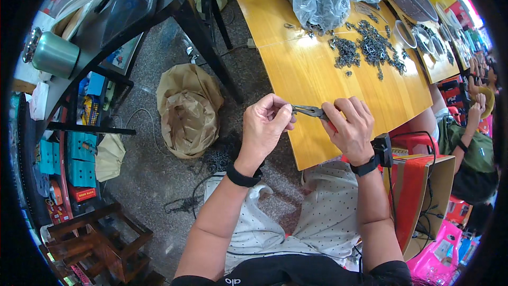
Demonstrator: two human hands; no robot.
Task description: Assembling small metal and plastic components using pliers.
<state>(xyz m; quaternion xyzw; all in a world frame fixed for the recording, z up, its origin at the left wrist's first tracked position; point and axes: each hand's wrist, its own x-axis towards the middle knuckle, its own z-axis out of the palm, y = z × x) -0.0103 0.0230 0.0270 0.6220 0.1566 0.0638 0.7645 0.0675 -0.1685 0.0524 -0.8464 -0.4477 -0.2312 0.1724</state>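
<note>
Over the near left edge of the yellow wooden table (312, 148), my right hand (350, 127) is closed around a pair of pliers (311, 110). Their dark jaws point left, toward my other hand. My left hand (269, 123) is pinched at the plier tips; whatever small piece sits between its fingers is too small and covered to make out. Further back on the tabletop lie piles of small dark metal links and clasps (377, 45), with a smaller heap (346, 53) beside them. A clear plastic bag (321, 2) full of similar dark pieces stands behind.
An open brown sack (189, 111) stands on the floor left of my knees. A dark metal-legged table (201, 42) is beyond it. Plastic bowls (405, 34) sit at the table's far right. A cardboard box (431, 201) with cables is by my right arm, and other people sit further right.
</note>
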